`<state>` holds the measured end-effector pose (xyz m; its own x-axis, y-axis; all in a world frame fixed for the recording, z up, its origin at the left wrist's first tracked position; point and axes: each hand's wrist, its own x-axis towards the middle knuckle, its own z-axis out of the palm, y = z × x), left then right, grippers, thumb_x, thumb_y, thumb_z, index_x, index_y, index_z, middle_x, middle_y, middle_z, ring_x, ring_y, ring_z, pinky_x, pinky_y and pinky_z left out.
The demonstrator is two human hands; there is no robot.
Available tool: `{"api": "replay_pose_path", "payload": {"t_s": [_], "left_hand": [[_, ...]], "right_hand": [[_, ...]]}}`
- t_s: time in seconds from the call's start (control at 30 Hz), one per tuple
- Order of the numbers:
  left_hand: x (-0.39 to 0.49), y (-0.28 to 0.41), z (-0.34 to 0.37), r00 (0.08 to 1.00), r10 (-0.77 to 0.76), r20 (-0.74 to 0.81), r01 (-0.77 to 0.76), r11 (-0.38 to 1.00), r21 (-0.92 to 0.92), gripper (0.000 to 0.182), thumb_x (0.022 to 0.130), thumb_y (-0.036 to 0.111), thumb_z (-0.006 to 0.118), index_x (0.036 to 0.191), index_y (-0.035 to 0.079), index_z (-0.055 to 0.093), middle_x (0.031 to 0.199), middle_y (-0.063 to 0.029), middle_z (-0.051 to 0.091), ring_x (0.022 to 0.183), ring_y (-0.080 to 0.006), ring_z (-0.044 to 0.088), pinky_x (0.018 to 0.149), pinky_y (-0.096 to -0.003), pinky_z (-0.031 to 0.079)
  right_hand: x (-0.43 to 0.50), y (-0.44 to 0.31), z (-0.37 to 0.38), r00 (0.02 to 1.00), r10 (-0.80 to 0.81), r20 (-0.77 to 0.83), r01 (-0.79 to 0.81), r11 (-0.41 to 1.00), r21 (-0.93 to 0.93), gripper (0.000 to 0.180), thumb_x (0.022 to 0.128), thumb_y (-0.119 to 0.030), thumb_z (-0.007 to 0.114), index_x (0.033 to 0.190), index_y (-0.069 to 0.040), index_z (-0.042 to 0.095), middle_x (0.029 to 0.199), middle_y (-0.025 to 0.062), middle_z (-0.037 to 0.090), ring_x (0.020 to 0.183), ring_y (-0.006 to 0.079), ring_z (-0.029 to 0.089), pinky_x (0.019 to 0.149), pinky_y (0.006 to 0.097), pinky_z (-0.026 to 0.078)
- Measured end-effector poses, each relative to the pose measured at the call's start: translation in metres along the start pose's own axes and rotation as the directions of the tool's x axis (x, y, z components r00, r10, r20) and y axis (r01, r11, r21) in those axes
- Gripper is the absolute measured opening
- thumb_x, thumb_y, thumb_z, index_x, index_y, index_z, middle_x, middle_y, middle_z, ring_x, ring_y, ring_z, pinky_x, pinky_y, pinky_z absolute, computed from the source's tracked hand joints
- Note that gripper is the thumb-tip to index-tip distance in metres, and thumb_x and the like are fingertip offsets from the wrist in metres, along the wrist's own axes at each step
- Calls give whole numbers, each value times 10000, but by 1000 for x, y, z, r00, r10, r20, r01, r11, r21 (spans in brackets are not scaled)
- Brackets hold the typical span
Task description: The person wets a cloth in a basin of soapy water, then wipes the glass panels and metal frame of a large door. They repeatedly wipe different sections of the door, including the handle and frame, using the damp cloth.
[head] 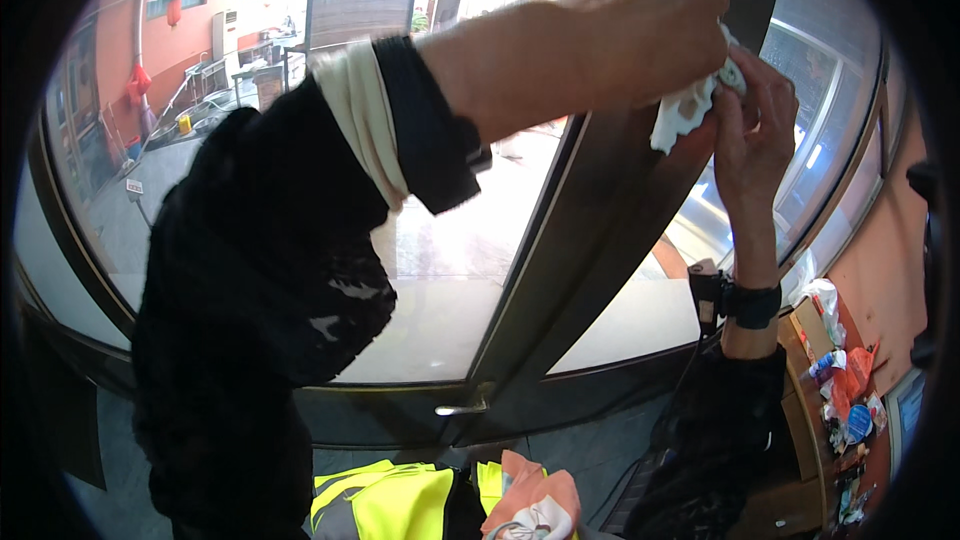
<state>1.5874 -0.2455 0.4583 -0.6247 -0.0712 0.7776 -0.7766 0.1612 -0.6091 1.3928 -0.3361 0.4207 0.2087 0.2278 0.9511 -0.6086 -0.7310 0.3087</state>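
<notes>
Both arms reach up to the dark frame (600, 217) of a glass door. My left hand (637, 37) is closed around a crumpled white cloth (682, 116), high on the frame; its fingers are partly hidden behind the back of the hand. Close beside it, my right hand (754, 127) pinches the bunched edge of the same cloth between thumb and fingers. A ragged end of the cloth hangs below the left hand, over the frame. Lower on the door is a metal lever handle (461, 410), apart from both hands.
At right, a wooden cabinet (799, 420) carries bags, bottles and other clutter. A yellow reflective vest (405, 499) and a pink-and-white cloth (536, 499) are at my front. Through the glass appear a folding screen (360, 4) and metal basins (217, 97).
</notes>
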Motion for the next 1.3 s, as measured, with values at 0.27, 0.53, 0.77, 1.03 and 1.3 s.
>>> {"api": "replay_pose_path", "payload": {"t_s": [0.27, 0.53, 0.77, 1.03, 1.3], "left_hand": [[-38, 39, 0, 994, -88, 64, 100, 975, -199, 170, 791, 92, 729, 916, -23, 712, 1016, -131, 596, 873, -267, 703, 655, -352, 611], [-62, 61, -2, 996, -11, 89, 17, 998, -61, 95, 720, 74, 729, 782, 13, 691, 881, -68, 557, 653, -162, 673, 520, -262, 542], [-101, 87, 5, 996, -50, 76, 64, 980, -190, 93, 735, 101, 705, 788, 34, 670, 872, -48, 538, 661, -154, 660, 529, -284, 541], [-149, 124, 12, 995, -36, 97, 55, 978, -200, 178, 753, 147, 673, 913, 77, 704, 949, -36, 543, 820, -129, 625, 601, -271, 543], [-181, 150, 19, 983, -95, 157, 137, 950, -281, 252, 750, 177, 669, 972, 63, 699, 953, -43, 537, 807, -185, 635, 640, -312, 551]], "right_hand": [[-34, -30, -8, 997, 43, 63, -48, 996, 74, 381, 866, -23, 605, 1220, -153, 654, 1203, 82, 617, 1139, 267, 546, 965, 393, 473], [-67, -49, -16, 984, 106, 140, -116, 991, 65, 377, 848, 31, 576, 1200, -74, 661, 1212, 129, 571, 1118, 274, 531, 807, 322, 547], [-114, -77, -17, 967, 206, 153, -219, 973, 74, 407, 805, 60, 570, 1184, -55, 659, 1220, 127, 589, 1117, 281, 536, 780, 321, 557], [-172, -98, -19, 966, 208, 153, -222, 972, 80, 320, 837, 4, 614, 1142, -74, 671, 1192, 114, 597, 1082, 324, 544, 945, 431, 454], [-212, -123, -19, 935, 298, 192, -327, 934, 145, 374, 748, 108, 594, 1077, -49, 675, 1150, 114, 567, 1086, 317, 521, 924, 417, 461]]}}
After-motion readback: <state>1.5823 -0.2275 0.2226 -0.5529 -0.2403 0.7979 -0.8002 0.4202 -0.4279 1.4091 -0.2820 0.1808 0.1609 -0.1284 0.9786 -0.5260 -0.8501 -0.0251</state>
